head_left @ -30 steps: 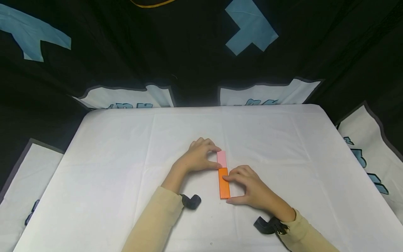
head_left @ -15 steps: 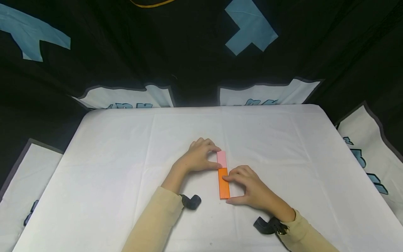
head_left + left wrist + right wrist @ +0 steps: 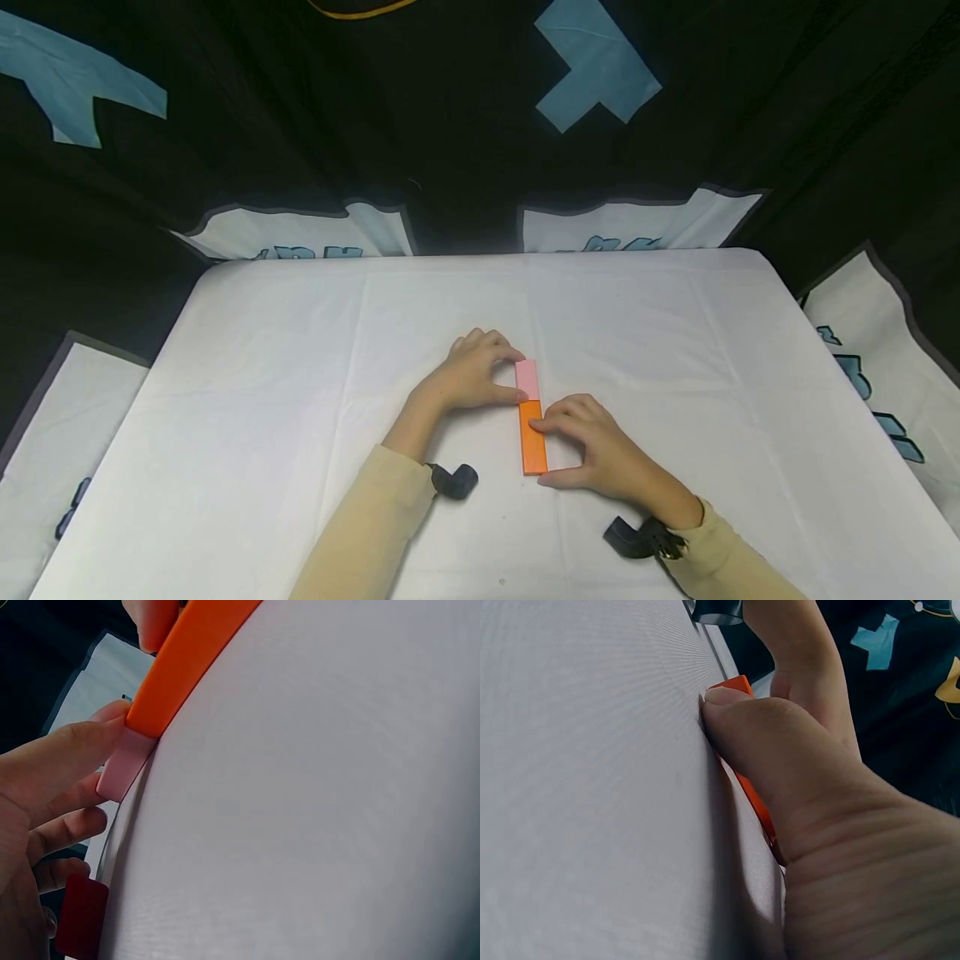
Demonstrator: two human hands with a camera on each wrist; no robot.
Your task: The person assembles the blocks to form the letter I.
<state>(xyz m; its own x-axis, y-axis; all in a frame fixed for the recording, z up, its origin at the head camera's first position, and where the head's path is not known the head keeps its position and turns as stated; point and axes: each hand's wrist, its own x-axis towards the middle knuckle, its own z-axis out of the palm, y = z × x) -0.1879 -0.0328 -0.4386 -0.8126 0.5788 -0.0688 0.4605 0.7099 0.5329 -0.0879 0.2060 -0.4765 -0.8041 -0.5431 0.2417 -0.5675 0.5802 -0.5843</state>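
A pink block and a longer orange block lie end to end on the white table, touching. My left hand pinches the pink block, index finger at its far end and thumb by the joint, as the left wrist view also shows. My right hand holds the orange block, with a finger on its upper face and the thumb at its near end. A dark red block appears beside the curled lower fingers of my left hand in the left wrist view; in the head view it cannot be seen.
The white table spreads out around both hands. Black cloth with blue shapes hangs behind its far edge. A dark wrist mount sits at the left cuff and another dark mount at the right cuff.
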